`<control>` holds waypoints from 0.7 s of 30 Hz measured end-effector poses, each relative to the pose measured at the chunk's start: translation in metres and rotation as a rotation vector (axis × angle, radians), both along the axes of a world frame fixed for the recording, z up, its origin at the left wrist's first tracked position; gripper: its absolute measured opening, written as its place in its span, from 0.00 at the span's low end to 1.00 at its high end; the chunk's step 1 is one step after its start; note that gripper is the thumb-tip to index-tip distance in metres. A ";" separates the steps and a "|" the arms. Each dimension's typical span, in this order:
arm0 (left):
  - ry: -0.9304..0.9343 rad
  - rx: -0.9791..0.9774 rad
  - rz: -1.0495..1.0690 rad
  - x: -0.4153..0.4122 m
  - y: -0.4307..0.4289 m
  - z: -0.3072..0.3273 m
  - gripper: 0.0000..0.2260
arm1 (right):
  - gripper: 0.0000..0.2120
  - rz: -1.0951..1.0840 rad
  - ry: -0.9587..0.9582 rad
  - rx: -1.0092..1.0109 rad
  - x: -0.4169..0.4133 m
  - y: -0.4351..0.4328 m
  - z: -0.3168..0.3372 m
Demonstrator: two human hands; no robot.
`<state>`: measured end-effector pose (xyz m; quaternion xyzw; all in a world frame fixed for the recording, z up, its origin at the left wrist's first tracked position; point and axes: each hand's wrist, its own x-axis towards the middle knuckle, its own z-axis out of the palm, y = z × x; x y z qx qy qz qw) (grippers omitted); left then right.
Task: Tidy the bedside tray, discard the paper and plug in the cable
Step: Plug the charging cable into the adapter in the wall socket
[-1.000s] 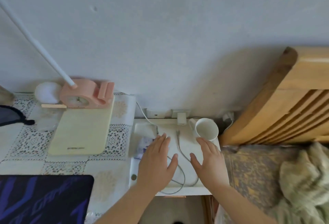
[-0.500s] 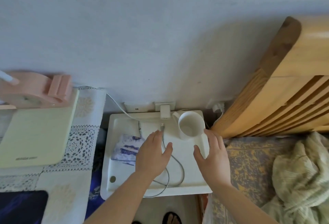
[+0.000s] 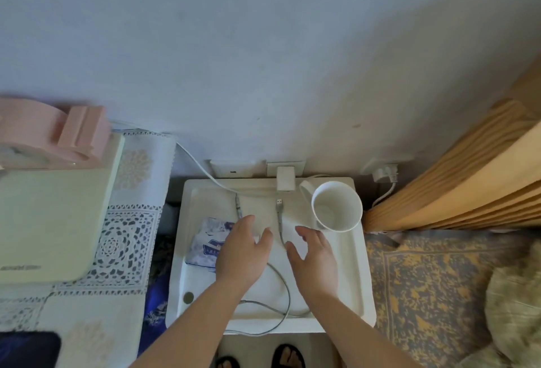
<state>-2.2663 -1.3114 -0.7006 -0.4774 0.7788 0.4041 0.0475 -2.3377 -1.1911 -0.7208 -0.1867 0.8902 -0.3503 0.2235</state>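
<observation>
White mug (image 3: 336, 206) sits beside right hand (image 3: 314, 253); both grips open, empty. Reaching for cable (image 3: 280, 215) risks tipping it.

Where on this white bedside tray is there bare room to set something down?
On the white tray, the right strip below the white mug and the back-left corner look bare. The middle is crowded: grey cable, blue-printed paper packet, both hands.

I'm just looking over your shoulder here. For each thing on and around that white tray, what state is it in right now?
Mug: lying tilted, looks empty.
Cable: unplugged, USB end loose on the tray.
Charger block: sits in the wall socket, nothing plugged into it.
Paper packet: crumpled, lying on the tray.
Left hand: open, over the packet.
Right hand: open, holding nothing.
</observation>
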 end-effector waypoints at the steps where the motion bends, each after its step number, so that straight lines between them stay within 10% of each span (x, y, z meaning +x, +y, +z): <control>1: 0.000 -0.005 -0.006 0.000 0.000 -0.001 0.24 | 0.16 -0.021 -0.013 0.010 0.001 -0.010 -0.004; 14: 0.038 -0.131 -0.077 -0.003 -0.022 -0.010 0.23 | 0.07 -0.320 -0.110 0.116 -0.010 -0.081 -0.027; 21: 0.028 -0.125 -0.078 -0.019 -0.034 -0.007 0.21 | 0.03 -0.498 -0.131 -0.153 0.008 -0.072 -0.013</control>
